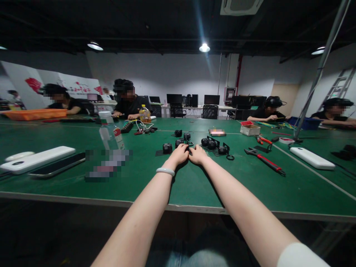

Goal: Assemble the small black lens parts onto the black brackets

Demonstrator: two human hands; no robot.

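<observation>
In the head view, the left hand (180,153) and right hand (197,154) were at a small black part (188,147) on the green table (139,181), clamping impossible to tell, apparently mid-handling, with steady, coordinated fingertips seemingly needed next

The table (191,185) is open at lower centre. Black parts (213,144) block the centre; the bottle (108,133) stands at centre left, the wrench (265,161) lies right.

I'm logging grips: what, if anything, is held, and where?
Left hand and right hand are at a small black part; the grip itself cannot be told.
</observation>
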